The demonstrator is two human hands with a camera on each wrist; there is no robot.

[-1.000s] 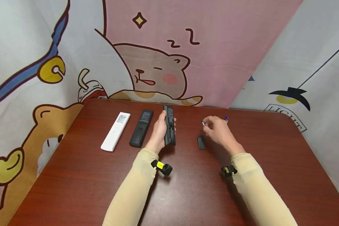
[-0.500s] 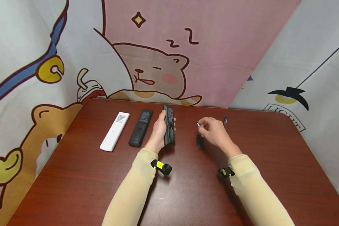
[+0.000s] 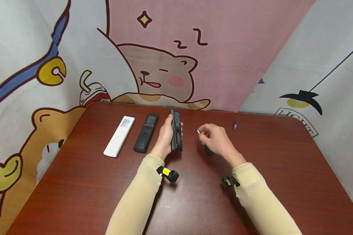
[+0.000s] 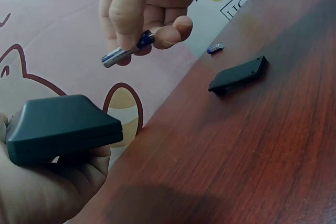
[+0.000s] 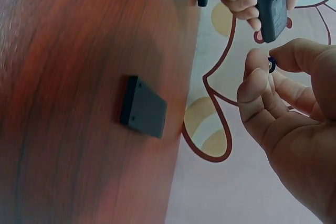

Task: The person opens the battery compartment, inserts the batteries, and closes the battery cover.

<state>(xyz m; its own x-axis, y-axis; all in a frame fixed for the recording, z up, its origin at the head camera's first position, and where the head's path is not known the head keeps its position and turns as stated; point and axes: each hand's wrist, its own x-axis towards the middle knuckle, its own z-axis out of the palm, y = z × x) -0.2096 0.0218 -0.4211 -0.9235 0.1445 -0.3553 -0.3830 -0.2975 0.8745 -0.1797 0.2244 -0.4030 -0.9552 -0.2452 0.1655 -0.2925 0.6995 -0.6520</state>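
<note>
left hand (image 3: pixel 166 135): grips black remote (image 3: pixel 175 133), held on edge above the surface (image 3: pixel 194 202), long axis running 12 to 6 o'clock in the head view, fingers curled round its far side
right hand (image 3: pixel 216 140): pinches a small battery (image 3: pixel 198 131) between thumb and forefinger, raised off the surface, battery tip pointing to 10 o'clock toward the black remote
battery: blue and silver in the left wrist view (image 4: pixel 126 50), near the held remote at its 3 o'clock, not touching it
battery cover (image 4: pixel 239 74): small black plate lying flat on the surface, partly hidden under the right hand in the head view, just at its 6 o'clock
second battery (image 3: pixel 235 124): lies on the surface at 2 o'clock of the right hand, well apart from it
second black remote (image 3: pixel 146 132): flat on the surface, just at 9 o'clock of the left hand
white remote (image 3: pixel 119 135): flat on the surface, at 9 o'clock of the second black remote
backdrop (image 3: pixel 153 65): cartoon bear cloth behind the surface at 12 o'clock
</note>
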